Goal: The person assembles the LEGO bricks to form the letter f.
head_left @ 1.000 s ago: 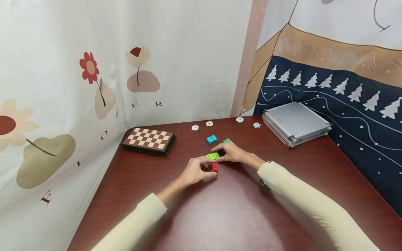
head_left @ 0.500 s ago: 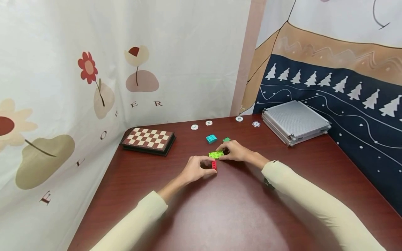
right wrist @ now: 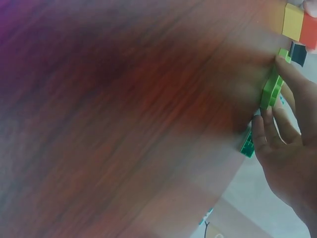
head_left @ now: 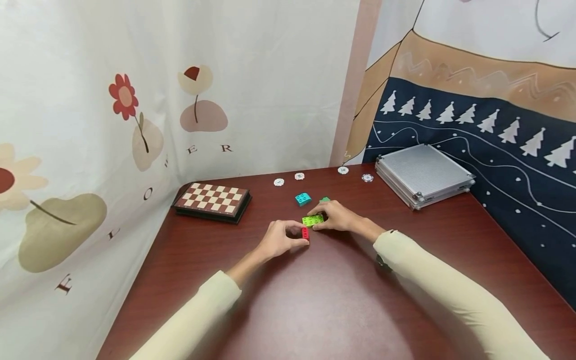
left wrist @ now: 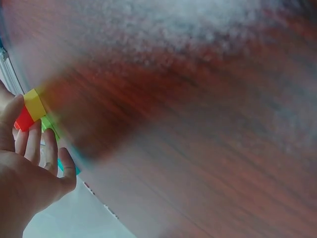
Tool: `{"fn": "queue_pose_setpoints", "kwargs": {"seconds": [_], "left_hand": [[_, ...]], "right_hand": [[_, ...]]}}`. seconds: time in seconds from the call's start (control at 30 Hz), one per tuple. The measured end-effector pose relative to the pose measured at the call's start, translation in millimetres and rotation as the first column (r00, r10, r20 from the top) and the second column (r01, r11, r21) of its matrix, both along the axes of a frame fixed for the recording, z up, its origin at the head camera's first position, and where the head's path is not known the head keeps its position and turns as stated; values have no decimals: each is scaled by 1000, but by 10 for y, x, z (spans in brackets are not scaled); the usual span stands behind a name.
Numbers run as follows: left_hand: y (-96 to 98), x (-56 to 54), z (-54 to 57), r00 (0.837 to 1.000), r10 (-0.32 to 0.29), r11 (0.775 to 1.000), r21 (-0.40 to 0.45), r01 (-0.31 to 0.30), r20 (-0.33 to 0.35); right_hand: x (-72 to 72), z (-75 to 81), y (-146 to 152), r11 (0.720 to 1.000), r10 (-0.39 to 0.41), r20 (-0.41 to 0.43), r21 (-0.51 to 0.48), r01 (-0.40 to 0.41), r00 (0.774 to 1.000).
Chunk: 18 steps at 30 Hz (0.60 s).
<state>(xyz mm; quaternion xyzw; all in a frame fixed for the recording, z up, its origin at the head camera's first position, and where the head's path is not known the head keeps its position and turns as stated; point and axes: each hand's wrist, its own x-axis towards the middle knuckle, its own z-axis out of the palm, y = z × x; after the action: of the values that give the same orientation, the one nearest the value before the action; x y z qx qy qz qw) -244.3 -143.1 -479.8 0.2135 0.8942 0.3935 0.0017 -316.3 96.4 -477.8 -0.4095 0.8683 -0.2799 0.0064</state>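
In the head view my left hand pinches a red toy building brick between thumb and fingers. A yellow brick is joined to the red one's underside, as the left wrist view shows. My right hand pinches a flat lime-green brick by its ends, just beyond the red brick. From the right wrist, the lime brick appears tilted, apart from the yellow brick. A darker green brick lies behind the right hand, partly covered. Farther back sits a turquoise brick.
A chessboard box lies at the back left of the brown table. Several poker chips are spread along the rear edge. At the back right stands a ribbed silver case. Printed curtains border the table.
The lime-green brick has shifted to the right in my right hand's fingers. My left hand has moved the red brick slightly away from me and to the left.
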Motion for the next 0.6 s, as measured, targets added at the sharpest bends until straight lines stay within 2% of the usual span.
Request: {"fn": "queue_pose_setpoints", "kwargs": {"seconds": [0.27, 0.6], "left_hand": [[30, -33, 18, 1000, 4, 1000, -13, -4, 9], [16, -80, 12, 1000, 29, 1000, -9, -29, 12]], "right_hand": [[3, 14, 34, 1000, -1, -18, -7, 1, 1000], [26, 196, 89, 1000, -14, 2, -22, 14, 1000]]}}
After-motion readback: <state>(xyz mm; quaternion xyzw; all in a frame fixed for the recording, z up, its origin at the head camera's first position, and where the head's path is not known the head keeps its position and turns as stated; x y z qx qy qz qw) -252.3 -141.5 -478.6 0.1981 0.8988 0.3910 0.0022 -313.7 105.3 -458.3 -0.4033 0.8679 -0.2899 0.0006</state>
